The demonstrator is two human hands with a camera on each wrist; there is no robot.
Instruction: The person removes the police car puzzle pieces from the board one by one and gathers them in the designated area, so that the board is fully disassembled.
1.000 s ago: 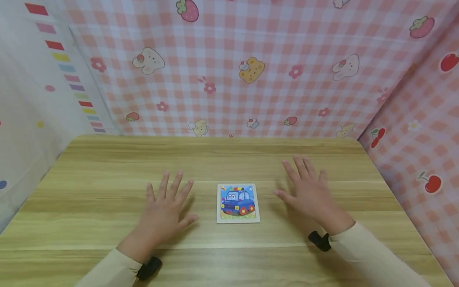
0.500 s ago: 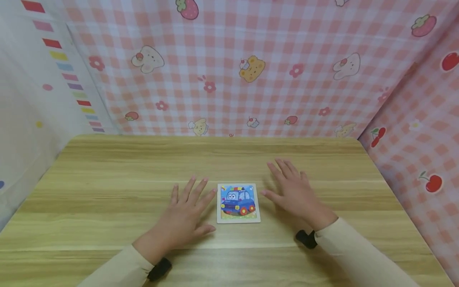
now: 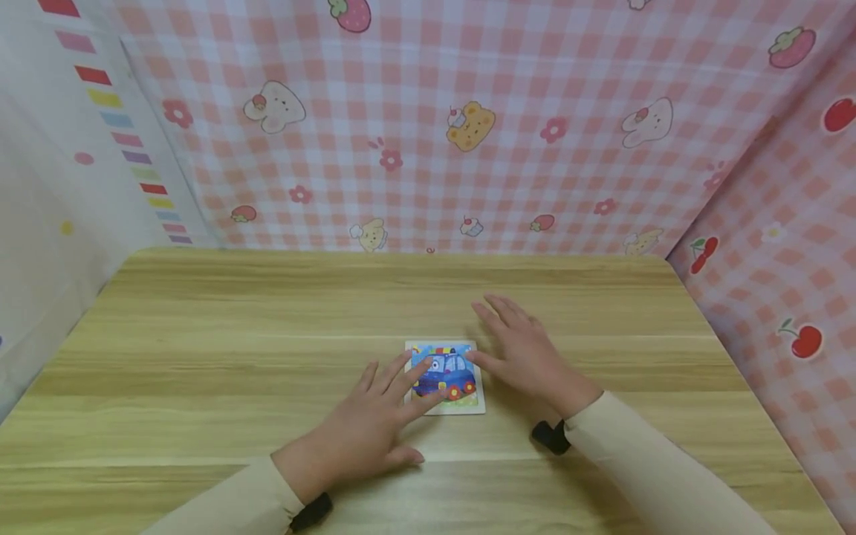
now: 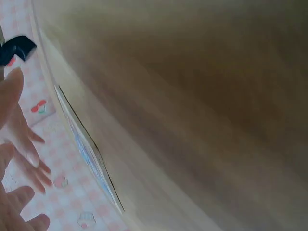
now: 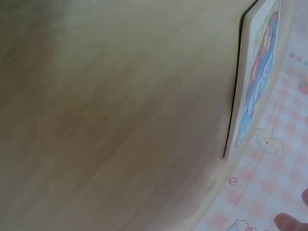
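Both hands have been drawn inward toward the small car puzzle board, which lies flat at the middle of the wooden table. The left hand, fingers straight, now overlaps its left edge; the right hand, also spread, is beside its right edge. A two-sided contact with the board is judged imminent.

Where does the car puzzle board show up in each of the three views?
Head: car puzzle board lies centre on the wooden table, between both hands.
Left wrist: seen edge-on, lower left.
Right wrist: edge-on at the right edge.
Shared landmark: the pink checked backdrop.
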